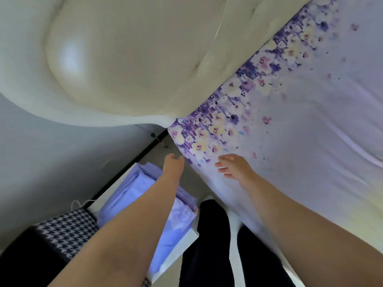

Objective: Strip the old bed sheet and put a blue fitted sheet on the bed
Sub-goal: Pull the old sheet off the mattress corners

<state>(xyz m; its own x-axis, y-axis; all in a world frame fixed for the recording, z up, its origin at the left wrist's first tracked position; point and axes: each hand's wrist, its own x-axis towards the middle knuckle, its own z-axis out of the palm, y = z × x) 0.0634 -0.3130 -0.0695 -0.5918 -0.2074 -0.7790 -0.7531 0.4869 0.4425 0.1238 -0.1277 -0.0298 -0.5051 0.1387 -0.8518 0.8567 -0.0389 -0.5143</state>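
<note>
The old sheet (300,121), pale lilac with a band of purple and cream flowers along its edge, covers the bed on the right. My left hand (173,165) reaches toward the bed's corner, its fingertips close to the flowered edge, fingers relaxed and holding nothing. Over the sheet near that same corner my right hand (233,165) hovers with fingers spread, palm down. A folded blue sheet (132,193) lies on a white surface at the lower left, partly hidden under my left forearm.
A padded cream headboard (134,59) rises behind the corner. A white wall (41,152) stands at the left. A black-and-white houndstooth cloth (68,230) lies at the lower left. My legs in black trousers (213,245) stand between the white surface and the bed.
</note>
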